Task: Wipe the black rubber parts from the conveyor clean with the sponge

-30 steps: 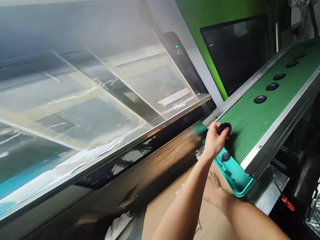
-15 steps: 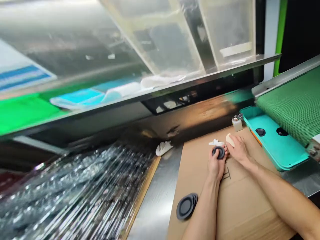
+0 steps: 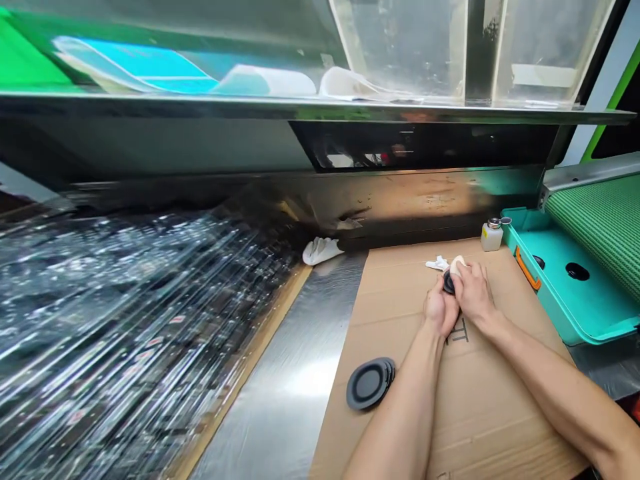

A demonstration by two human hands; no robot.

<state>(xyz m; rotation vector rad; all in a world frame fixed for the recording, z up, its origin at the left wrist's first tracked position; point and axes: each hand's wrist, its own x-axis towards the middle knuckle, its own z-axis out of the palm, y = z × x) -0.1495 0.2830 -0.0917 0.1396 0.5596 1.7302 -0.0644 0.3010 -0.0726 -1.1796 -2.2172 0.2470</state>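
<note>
Over the cardboard sheet [image 3: 400,313], my left hand [image 3: 440,308] is closed around a small black disc [image 3: 449,283]. My right hand [image 3: 473,291] pinches a cream-coloured pad [image 3: 457,265] and presses it against the disc, covering part of it. Just behind my hands lies a crumpled white cloth [image 3: 438,263]. Beside my left forearm rests a stack of dark grey round pieces [image 3: 370,384].
A turquoise tray [image 3: 565,300] holding black round pieces stands at the right, below a green mesh conveyor [image 3: 607,223]. Behind it is a white pump bottle [image 3: 492,236]. Clear plastic-wrapped material [image 3: 150,333] fills the left; a white glove [image 3: 321,251] lies near its corner.
The cream pad in my right hand has moved onto the black disc, which was more fully visible before. The camera view has levelled and shifted.
</note>
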